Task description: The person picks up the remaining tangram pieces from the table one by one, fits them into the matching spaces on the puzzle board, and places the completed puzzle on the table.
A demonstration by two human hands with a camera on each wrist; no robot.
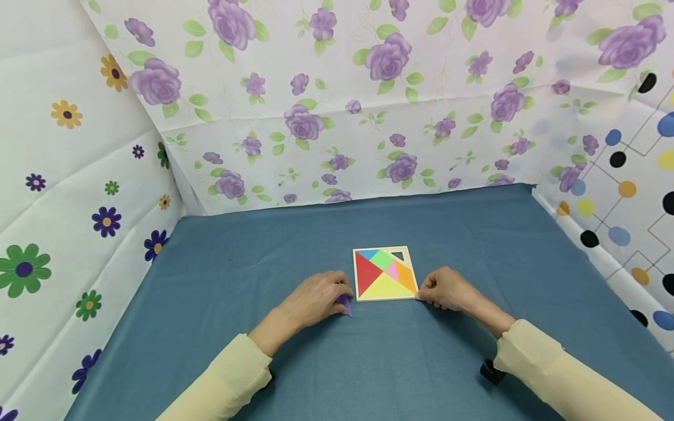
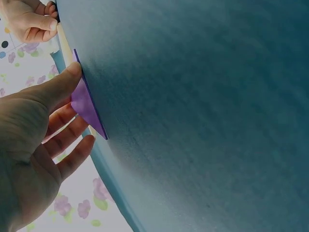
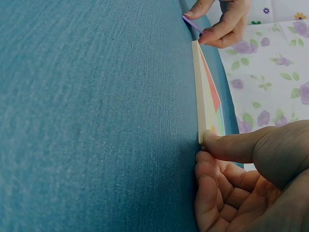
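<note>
A square tangram board (image 1: 387, 300) lies on the blue cloth, filled with red, yellow, orange, pink, green and blue pieces. One small triangular slot (image 1: 398, 256) near its far right corner shows dark. Just left of the board, my left hand (image 1: 316, 298) pinches a purple triangle tangram piece (image 2: 86, 104) between thumb and fingers, its flat edge close to the cloth. At the board's near right corner, my right hand (image 1: 447, 289) holds the frame with thumb on top and curled fingers beside it, as the right wrist view (image 3: 241, 169) shows.
Blue cloth (image 1: 263, 245) covers the table. White sheets with purple roses (image 1: 387, 58), daisies (image 1: 23, 269) and coloured dots (image 1: 626, 189) rise at the back, left and right. A small black object (image 1: 492, 372) shows under the right sleeve.
</note>
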